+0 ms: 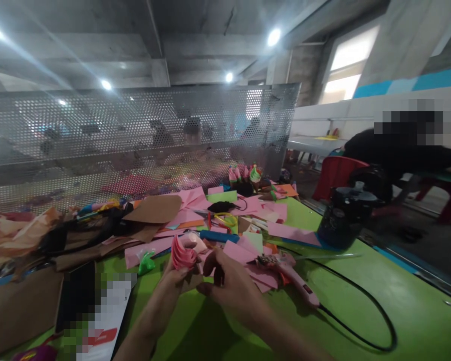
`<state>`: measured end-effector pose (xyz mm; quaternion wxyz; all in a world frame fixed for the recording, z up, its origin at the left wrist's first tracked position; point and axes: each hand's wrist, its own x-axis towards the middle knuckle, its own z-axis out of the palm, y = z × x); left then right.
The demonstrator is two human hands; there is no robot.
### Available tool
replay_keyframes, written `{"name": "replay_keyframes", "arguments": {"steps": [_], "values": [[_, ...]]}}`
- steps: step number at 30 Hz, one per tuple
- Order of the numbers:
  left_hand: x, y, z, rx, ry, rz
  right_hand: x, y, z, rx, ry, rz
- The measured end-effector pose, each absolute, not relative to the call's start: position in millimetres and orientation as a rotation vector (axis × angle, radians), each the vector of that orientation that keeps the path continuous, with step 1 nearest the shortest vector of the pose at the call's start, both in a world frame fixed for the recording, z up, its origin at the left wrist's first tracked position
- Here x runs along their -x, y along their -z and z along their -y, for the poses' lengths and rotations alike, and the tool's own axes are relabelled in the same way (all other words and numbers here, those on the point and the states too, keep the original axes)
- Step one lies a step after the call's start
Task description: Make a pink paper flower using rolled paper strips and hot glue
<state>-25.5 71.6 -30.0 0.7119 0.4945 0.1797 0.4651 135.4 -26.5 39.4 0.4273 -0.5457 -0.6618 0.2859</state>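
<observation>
A pink ruffled swirl [183, 253], shaped like soft-serve ice cream, is held upright in my left hand [169, 283], fingers closed round its lower part. Close to its right side, my right hand [231, 283] has its fingers curved, with a gap between thumb and forefinger and nothing visible in them. Brownish paper shows on the green table [195, 321] behind and between the hands. Right of my right hand lies a pink glue gun [302, 286], its black cord looping across the table. A small bright green piece [146, 262] sits left of my left hand.
Pink paper sheets [188, 198], brown card [156, 208] and a blue tool handle [218, 235] clutter the middle. Finished-looking swirls [254, 174] stand at the back before a perforated metal screen [135, 135]. A dark container [344, 218] is at right, with a seated person [402, 150] beyond.
</observation>
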Motion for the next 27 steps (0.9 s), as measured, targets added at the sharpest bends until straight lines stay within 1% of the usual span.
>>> {"name": "replay_keyframes", "arguments": {"steps": [3,6,13,16,23,27], "values": [[22,31,-63,-1.084,-1.074,-0.418,-130,-35,29,1.358,-0.773,1.629],[16,28,-45,-1.072,-1.103,-0.495,-128,-33,29,1.335,-0.749,1.633],[15,3,-16,-1.127,-1.03,-0.686,-132,-29,22,1.283,-0.778,1.576],[17,3,-19,-1.16,-1.002,-0.671,-132,-29,22,1.264,-0.731,1.586],[11,23,-43,-1.101,-0.966,-0.519,-134,-30,23,1.34,-0.645,1.603],[12,18,-40,-1.067,-0.926,-0.603,-136,-30,22,1.372,-0.573,1.634]]}}
